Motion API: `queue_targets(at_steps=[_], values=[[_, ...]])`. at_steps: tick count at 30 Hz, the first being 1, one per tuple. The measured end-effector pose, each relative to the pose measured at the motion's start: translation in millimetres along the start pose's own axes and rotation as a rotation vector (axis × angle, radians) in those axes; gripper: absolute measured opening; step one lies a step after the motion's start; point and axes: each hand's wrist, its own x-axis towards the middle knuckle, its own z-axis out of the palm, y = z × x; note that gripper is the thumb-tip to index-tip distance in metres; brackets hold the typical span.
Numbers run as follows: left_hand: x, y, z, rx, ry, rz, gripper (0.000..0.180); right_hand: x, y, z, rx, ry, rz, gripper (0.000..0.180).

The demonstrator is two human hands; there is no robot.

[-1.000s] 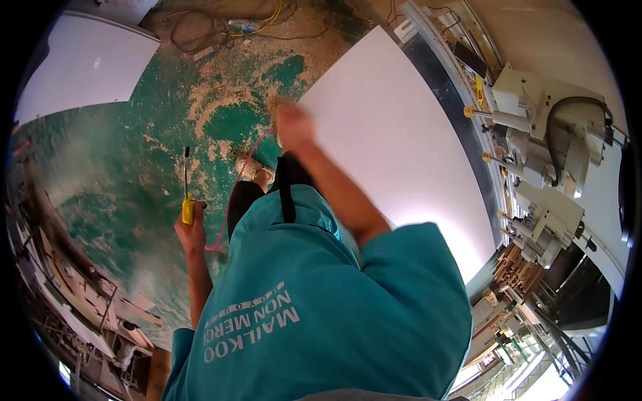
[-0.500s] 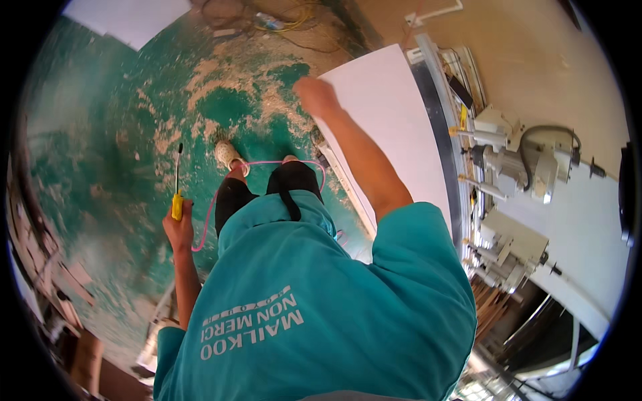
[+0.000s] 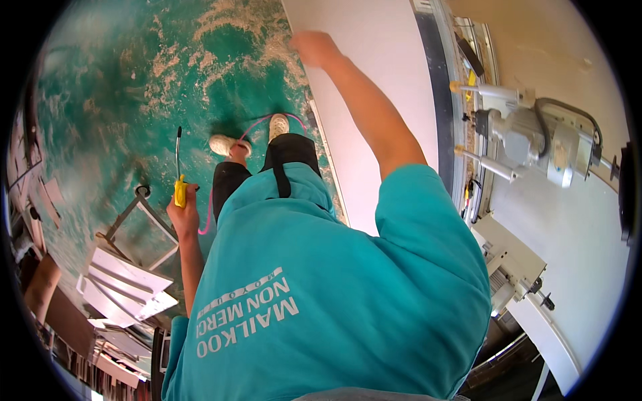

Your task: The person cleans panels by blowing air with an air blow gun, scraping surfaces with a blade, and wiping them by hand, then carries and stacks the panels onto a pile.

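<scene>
Closed around a yellow-handled air blow gun [image 3: 180,191], my left hand [image 3: 183,212] is out at my left side. The gun's thin metal nozzle points away from me and ends in a dark tip. A pink hose [image 3: 208,212] shows near that hand and loops past my feet. My right arm reaches forward over a large white panel [image 3: 374,80] at my right. My right hand [image 3: 314,48] is at the panel's left edge, with its fingers curled and blurred. Whether they grip or only touch the edge is hidden.
Grey machine units with motors [image 3: 528,137] line the panel's right side, along a metal rail [image 3: 455,87]. A metal frame [image 3: 144,224] on a caster and stacked boards [image 3: 124,284] stand at my left. Sawdust [image 3: 227,30] lies on the green floor.
My view has shifted back along the panel, and its far corner is out of sight. My right hand remains near its left edge. The metal frame and boards at left show more fully.
</scene>
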Motion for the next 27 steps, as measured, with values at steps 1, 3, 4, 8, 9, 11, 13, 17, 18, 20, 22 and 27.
queue_targets(at_steps=[1, 3, 4, 8, 9, 11, 13, 17, 18, 20, 22, 27], values=[[-17.5, -3.4, 2.3, 0.009, -0.008, 0.072, 0.032, -42.3, -8.2, 9.6, -0.006, 0.004, 0.003, 0.024], [-51.4, -20.9, 7.7, 0.011, -0.023, 0.145, 0.032, -124.0, -29.7, 30.3, -0.017, 0.003, 0.012, 0.024], [-64.9, -34.4, 12.0, 0.004, -0.037, 0.158, 0.031, -165.6, -42.0, 41.8, 0.013, -0.023, 0.02, 0.024], [-118.2, -102.6, 30.1, -0.045, -0.093, 0.165, 0.032, -337.4, -115.2, 82.7, 0.079, -0.037, 0.042, 0.021], [-129.1, -122.1, 36.4, -0.051, -0.115, 0.175, 0.032, -384.4, -135.4, 91.5, 0.073, -0.005, 0.049, 0.018], [-163.8, -155.2, 46.8, -0.07, -0.169, 0.138, 0.033, -481.6, -174.4, 120.3, 0.09, 0.033, 0.102, 0.019], [-213.4, -176.1, 49.5, -0.017, -0.223, 0.177, 0.033, -590.6, -223.5, 138.5, 0.088, 0.005, 0.152, 0.021], [-313.3, -237.5, 50.4, 0.06, -0.254, 0.219, 0.038, -723.1, -272.4, 172.9, 0.169, 0.017, 0.37, 0.02], [-338.1, -253.1, 51.0, 0.08, -0.26, 0.219, 0.039, -743.7, -273.3, 180.4, 0.177, -0.001, 0.446, 0.018], [-385.6, -253.1, 52.7, 0.101, -0.309, 0.217, 0.038, -738.9, -252.5, 189.9, 0.299, 0.169, 0.641, 0.012], [-427.2, -272.1, 57.7, 0.127, -0.334, 0.207, 0.038, -721.7, -239.1, 190.7, 0.091, 0.235, 0.661, 0.015], [-517.1, -334.4, 88.0, 0.012, -0.301, 0.319, 0.035, -767.8, -263.7, 200.0, -0.04, 0.022, 0.238, 0.021]])
